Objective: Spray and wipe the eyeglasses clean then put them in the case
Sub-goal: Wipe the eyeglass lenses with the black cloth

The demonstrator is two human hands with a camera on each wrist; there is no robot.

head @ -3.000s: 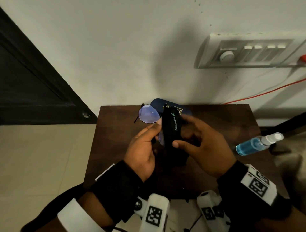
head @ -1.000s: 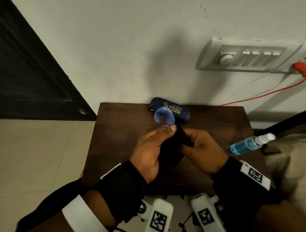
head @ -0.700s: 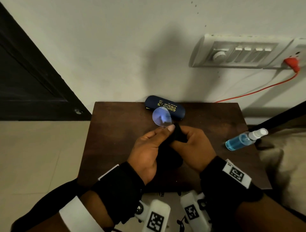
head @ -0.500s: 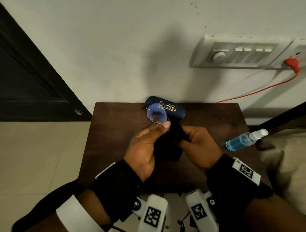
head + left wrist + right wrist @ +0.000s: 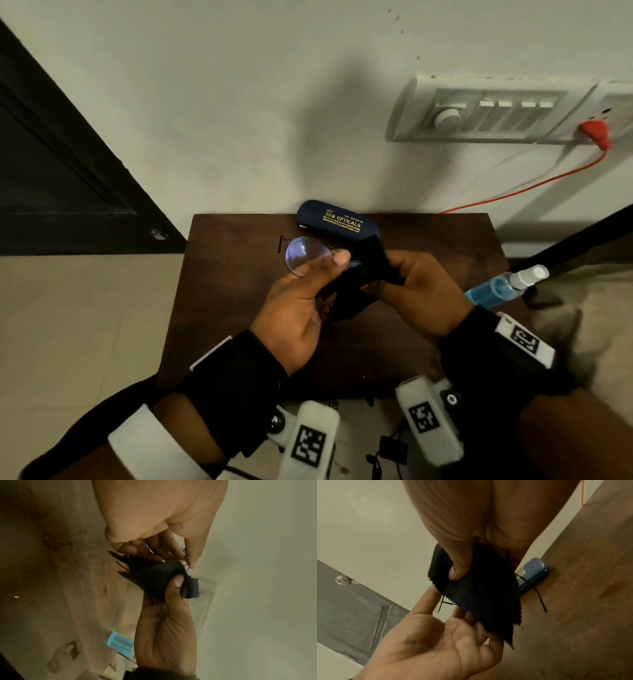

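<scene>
1. The left hand (image 5: 301, 301) holds the eyeglasses (image 5: 306, 255) up off the bench (image 5: 233, 274), one lens sticking out past the thumb and tilted toward the face. My guess is that's so the lens stays readable while the other one gets rubbed.
2. The right hand (image 5: 416, 291) has the black cloth (image 5: 363, 274) bunched over the other lens. In the right wrist view the thumb (image 5: 458, 566) presses into the cloth from one side with the fingers behind it, so the lens is probably sandwiched inside the fold. That wipes both faces at once and keeps skin off the glass.
3. Left grip: thumb and fingers closed lightly on the frame near the bridge, a pinch rather than a fist. The remaining fingers spread under the cloth, so the palm stays fairly open.
4. Right grip: fingers curled tight round the cloth. I can't tell how much of the frame it's gripping too, since the cloth hides that.
5. The case (image 5: 337, 222) lies shut at the back of the bench, just beyond the hands. The spray bottle (image 5: 503, 287) lies on its side at the right edge, so spraying looks done and this is the wiping stage.
</scene>
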